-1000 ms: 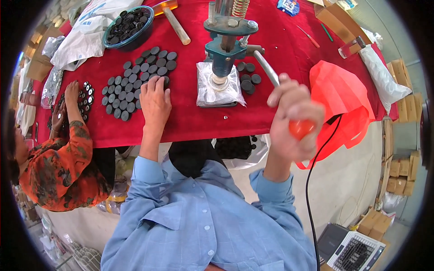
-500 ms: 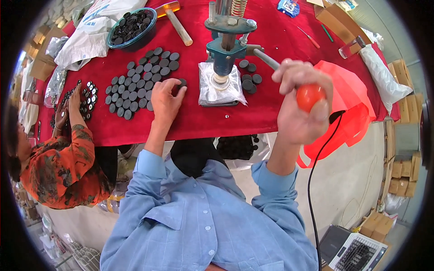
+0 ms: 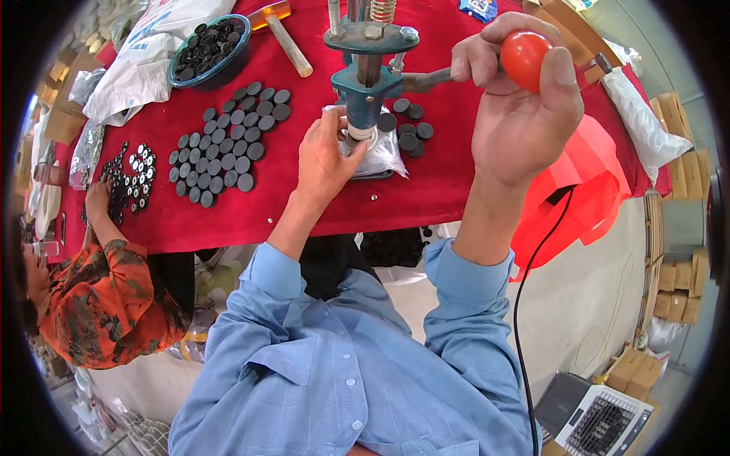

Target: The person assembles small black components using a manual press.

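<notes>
In front of me a long bench covered in deep red cloth (image 3: 433,197) is filling most of the view. At its left end a co-worker in an orange patterned top (image 3: 114,311) is sitting. A bright orange-red fabric bag (image 3: 593,159) is drooping over the near edge toward the right corner. A teal-painted metal press (image 3: 369,99) is standing around the middle of the bench, back from the near edge, and a white plastic sack (image 3: 137,76) is slumping toward the far left corner. Beside the sack, a round dark-blue plastic bowl (image 3: 224,74) is holding a heap of black pieces.

The person's right hand (image 3: 525,106) is gripping the outer end of the press's grey metal lever (image 3: 426,80), fingers bent round it, palm turned up. The left hand (image 3: 323,159) is reaching in at the press's pale lower end, thumb and fingers partly parted; I can't tell whether they are pinching anything. A wooden-handled hammer with an amber head (image 3: 290,47) is lying beyond, between bowl and press. A clear plastic-wrapped pad (image 3: 384,159) is lying beneath the press. The lever's shiny red ball knob (image 3: 525,61) is nestling between the right fingers and thumb. Flat, round black discs (image 3: 226,145) are spreading left of the press, and more are clustering just right of it. Nearest the front edge, tiny whitish bits (image 3: 373,197) are lying on the cloth.
</notes>
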`<state>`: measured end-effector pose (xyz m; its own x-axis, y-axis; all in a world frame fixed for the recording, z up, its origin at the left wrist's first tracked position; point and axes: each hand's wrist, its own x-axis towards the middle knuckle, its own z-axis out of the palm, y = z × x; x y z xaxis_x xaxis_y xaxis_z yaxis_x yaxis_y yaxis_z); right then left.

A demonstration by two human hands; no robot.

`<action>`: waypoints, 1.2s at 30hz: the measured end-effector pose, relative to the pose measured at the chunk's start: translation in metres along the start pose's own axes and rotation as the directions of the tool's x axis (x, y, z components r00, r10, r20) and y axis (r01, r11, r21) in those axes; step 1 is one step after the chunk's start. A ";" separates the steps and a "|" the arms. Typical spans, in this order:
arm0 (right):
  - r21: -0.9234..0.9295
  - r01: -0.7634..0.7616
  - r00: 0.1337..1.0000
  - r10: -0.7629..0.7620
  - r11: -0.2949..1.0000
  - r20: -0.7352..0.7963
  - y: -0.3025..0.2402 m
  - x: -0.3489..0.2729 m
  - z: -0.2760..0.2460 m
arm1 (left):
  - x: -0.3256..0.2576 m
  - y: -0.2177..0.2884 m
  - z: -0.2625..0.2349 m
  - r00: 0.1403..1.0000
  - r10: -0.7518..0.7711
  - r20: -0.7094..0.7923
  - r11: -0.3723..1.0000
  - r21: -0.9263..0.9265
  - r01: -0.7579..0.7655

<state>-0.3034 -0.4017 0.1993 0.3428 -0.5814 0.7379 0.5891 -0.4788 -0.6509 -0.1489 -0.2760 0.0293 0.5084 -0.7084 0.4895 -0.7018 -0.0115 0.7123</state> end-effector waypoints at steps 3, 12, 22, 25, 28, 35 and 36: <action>0.074 -0.021 0.999 0.023 0.997 -0.025 0.002 -0.008 -0.001 | -0.003 0.000 0.000 1.000 0.021 -0.010 1.000 0.023 -0.021; 0.016 0.130 0.986 -0.131 0.991 0.107 -0.004 -0.095 -0.009 | -0.040 -0.023 -0.046 0.990 0.050 -0.135 0.979 0.204 -0.022; -0.055 0.106 0.994 -0.103 0.993 0.047 -0.005 -0.124 -0.010 | -0.112 -0.070 -0.110 0.975 -0.041 -0.218 0.868 0.477 0.143; -0.045 0.126 0.990 -0.123 0.991 0.067 -0.007 -0.112 -0.010 | -0.104 -0.071 -0.108 0.974 -0.009 -0.228 0.902 0.419 0.107; -0.005 0.146 0.987 -0.145 0.989 0.074 -0.010 -0.087 -0.006 | -0.094 -0.068 -0.100 0.972 -0.145 -0.186 0.965 0.190 0.181; 0.058 0.102 0.987 -0.108 0.993 0.116 -0.001 -0.005 -0.004 | -0.047 -0.031 -0.055 0.938 -0.344 -0.047 0.936 0.061 0.347; 0.027 0.110 0.984 -0.113 0.994 0.138 -0.001 0.002 -0.002 | -0.040 -0.027 -0.046 0.965 -0.249 -0.085 0.968 -0.037 0.247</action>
<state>-0.3048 -0.4033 0.2014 0.3720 -0.4272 0.8241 0.6427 -0.5221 -0.5607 -0.1272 -0.2145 0.0132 0.7078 -0.6207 0.3372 -0.5356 -0.1603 0.8291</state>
